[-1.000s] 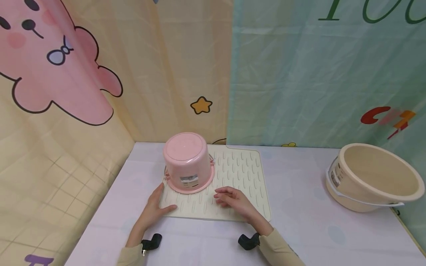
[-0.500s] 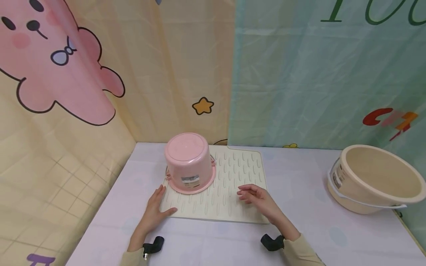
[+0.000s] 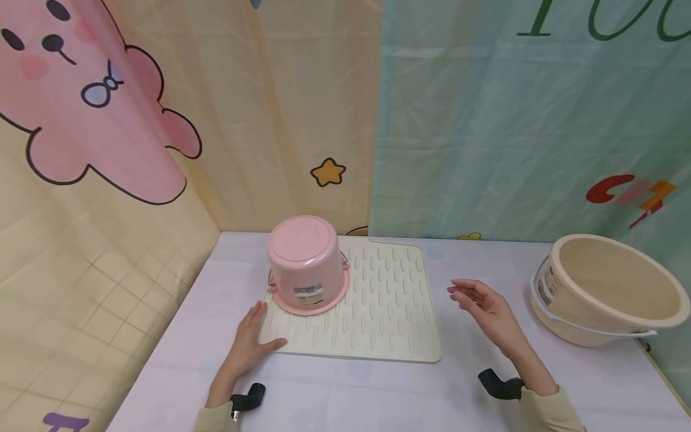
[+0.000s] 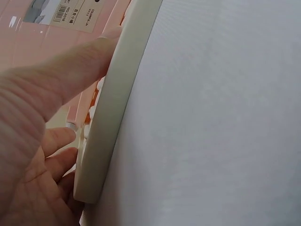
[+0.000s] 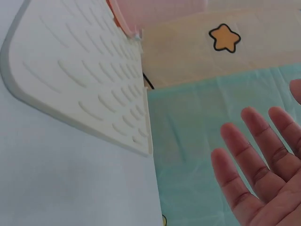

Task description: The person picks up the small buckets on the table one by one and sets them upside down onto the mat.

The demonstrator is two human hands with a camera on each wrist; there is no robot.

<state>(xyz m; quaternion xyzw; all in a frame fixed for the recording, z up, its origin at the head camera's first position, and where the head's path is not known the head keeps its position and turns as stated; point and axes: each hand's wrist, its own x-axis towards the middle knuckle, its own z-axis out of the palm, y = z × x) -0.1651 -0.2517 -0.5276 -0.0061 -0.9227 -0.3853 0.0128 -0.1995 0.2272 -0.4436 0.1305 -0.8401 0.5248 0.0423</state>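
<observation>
A small pink bucket (image 3: 305, 264) stands upside down on the left part of a cream ribbed draining board (image 3: 388, 318). Its label faces the front. My left hand (image 3: 250, 342) rests at the board's front left corner, fingers spread along the left side and thumb touching the front edge. The left wrist view shows that thumb (image 4: 77, 66) against the board's rim, close to the pink bucket. Right of the board, my right hand (image 3: 491, 315) hovers above the table with loosely bent fingers and holds nothing. In the right wrist view its fingers (image 5: 261, 176) are extended and apart.
A larger beige bucket (image 3: 599, 288) with a white handle stands upright at the table's right end. Printed curtains (image 3: 448, 120) hang behind the table (image 3: 345, 396), which has a pale cloth. Dark wrist mounts (image 3: 499, 385) sit by both sleeves.
My right hand has moved right, from over the board near the pink bucket to beyond the board's right edge. The left hand, board and both buckets have stayed in place.
</observation>
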